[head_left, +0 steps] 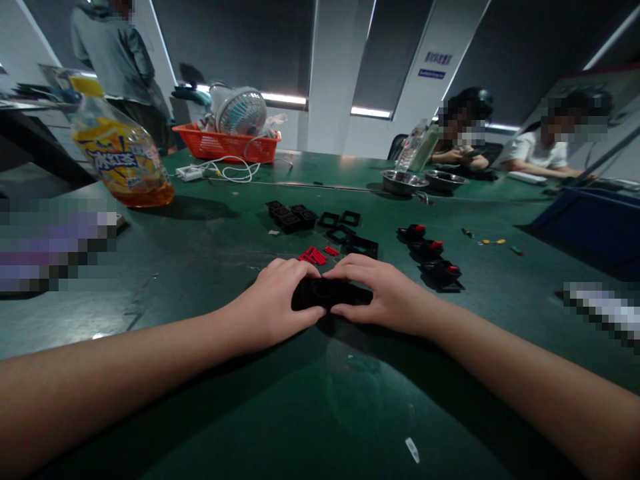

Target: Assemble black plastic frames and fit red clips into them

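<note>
A black plastic part [315,295] is gripped between my two hands, low over the green table. My left hand [280,297] closes round its left side, thumb in front and fingers behind. From the right, my right hand [383,290] pinches it the same way, the fingertips of both hands almost meeting. Just beyond the fingers lie small red plastic pieces [313,255] and black square frames [364,247]. Farther back is a cluster of black blocks [291,217]. To the right, black assemblies with red tips [431,249] stand in a row.
A tea bottle [123,150] stands at the left, near an orange basket [227,143] holding a fan [243,110]. Metal bowls [404,181] are at the back. A dark blue bin [593,223] sits right. Several people [537,147] are around the table.
</note>
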Demonstrator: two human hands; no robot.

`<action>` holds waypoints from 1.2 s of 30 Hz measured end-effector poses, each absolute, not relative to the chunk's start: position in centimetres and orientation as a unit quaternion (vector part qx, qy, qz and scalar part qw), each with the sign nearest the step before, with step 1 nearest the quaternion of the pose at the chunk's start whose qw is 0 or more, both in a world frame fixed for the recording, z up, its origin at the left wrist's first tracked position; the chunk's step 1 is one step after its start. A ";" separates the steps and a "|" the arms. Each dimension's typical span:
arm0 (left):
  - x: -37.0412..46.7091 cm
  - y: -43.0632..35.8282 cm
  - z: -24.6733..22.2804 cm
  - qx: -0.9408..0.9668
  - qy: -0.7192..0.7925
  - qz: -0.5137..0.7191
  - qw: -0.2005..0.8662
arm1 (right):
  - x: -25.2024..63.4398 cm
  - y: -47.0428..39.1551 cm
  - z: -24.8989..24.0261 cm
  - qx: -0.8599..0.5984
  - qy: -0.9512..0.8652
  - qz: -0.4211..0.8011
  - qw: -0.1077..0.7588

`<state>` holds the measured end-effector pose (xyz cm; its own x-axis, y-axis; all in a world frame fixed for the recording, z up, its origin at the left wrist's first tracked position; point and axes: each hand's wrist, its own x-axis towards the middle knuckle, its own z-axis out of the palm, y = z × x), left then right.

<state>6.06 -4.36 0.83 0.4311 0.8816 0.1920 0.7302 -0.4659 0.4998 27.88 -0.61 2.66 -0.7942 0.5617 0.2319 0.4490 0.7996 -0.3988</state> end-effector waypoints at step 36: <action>6.0 -4.5 0.8 0.826 0.488 0.219 0.179 | 27.7 -0.8 2.6 -0.272 -0.933 0.160 0.174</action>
